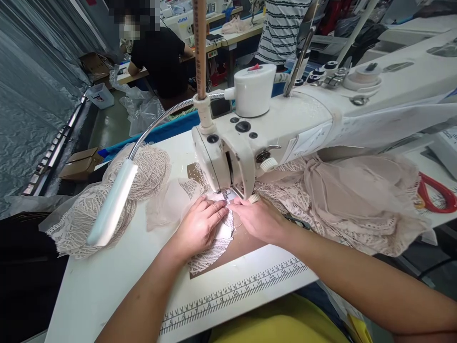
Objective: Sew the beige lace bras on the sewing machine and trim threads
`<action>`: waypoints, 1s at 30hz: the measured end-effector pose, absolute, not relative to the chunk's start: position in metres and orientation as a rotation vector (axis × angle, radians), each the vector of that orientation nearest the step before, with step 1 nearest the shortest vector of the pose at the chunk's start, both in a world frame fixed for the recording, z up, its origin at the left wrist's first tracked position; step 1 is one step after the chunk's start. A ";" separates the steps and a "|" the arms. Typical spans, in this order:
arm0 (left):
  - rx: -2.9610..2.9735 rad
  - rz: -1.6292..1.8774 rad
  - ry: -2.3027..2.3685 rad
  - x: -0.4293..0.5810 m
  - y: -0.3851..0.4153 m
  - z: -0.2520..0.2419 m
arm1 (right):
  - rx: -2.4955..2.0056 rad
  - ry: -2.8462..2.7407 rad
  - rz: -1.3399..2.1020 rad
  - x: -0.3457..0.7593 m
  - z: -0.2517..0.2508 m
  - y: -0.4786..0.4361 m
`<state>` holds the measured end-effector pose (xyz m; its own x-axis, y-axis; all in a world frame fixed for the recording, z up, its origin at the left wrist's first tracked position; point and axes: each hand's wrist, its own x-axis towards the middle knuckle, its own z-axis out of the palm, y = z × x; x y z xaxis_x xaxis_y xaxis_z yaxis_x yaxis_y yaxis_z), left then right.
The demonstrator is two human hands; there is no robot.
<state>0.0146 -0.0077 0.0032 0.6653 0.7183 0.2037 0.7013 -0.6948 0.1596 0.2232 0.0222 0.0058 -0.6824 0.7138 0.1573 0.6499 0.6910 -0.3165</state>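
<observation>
My left hand [204,222] lies on a pale lace piece [210,254] with its fingers stretched flat toward the presser foot. My right hand [262,220] is closed at the other side of the foot, its fingertips pinching the edge of the same lace piece. Both hands sit under the head of a white sewing machine [217,162]; the needle area is partly hidden by the machine and my fingers. Left of my left hand is a sheer fabric piece with lace trim [166,205]. A brown plate [246,245] shows beneath the work.
Stacks of lace cups [148,174] lie at the left, under a gooseneck lamp [113,202]. A heap of beige lace garments [350,200] and red-handled scissors [437,193] lie at the right. A printed ruler [235,295] runs along the table's front edge. Two people are beyond the machine.
</observation>
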 end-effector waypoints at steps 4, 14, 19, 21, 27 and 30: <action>2.811 0.364 1.215 0.013 -0.005 0.002 | -1.156 -2.636 0.334 0.221 0.005 0.022; 2.787 0.379 1.207 0.016 -0.002 0.006 | -1.231 -2.659 0.323 0.217 0.007 0.023; 2.767 0.441 1.190 0.015 -0.001 0.003 | -1.236 -2.668 0.323 0.217 0.006 0.023; 2.763 0.450 1.171 0.013 0.000 0.002 | -1.221 -2.654 0.337 0.218 0.005 0.023; 2.746 0.450 1.217 0.014 0.000 0.003 | -1.073 -2.617 0.333 0.223 0.003 0.025; 2.743 0.443 1.245 0.015 0.000 0.006 | -1.013 -2.622 0.328 0.224 0.002 0.026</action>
<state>0.0148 0.0004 0.0057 0.6242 0.7491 0.2219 0.7210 -0.6617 0.2055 0.2241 0.0258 0.0019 -0.7018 0.6828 0.2031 0.6116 0.7237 -0.3196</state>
